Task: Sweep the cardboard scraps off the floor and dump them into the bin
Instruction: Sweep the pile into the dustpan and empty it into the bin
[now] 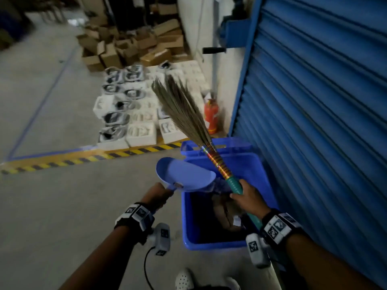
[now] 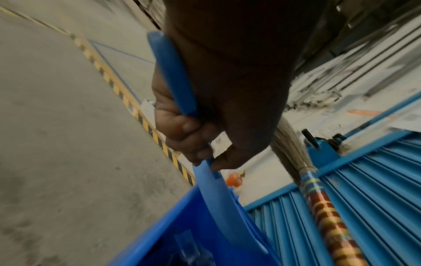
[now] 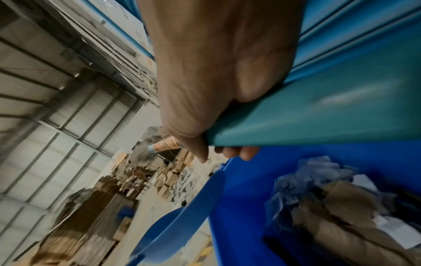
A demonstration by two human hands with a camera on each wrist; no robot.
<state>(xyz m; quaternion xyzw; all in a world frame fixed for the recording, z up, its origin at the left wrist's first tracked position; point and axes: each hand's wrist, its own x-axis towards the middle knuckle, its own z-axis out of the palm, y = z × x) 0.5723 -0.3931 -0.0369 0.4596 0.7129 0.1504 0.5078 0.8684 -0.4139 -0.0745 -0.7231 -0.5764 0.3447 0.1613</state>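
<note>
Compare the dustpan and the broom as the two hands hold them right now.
The dustpan is plain blue plastic; the broom has tan bristles and a handle wrapped in coloured bands.
The dustpan is tipped over the rim of the blue bin; the broom points up and away, bristles in the air.
The left hand grips the dustpan's handle; the right hand grips the broom's green grip.
Both are held over the bin.

No legible text, labels or numbers anywhere.
</note>
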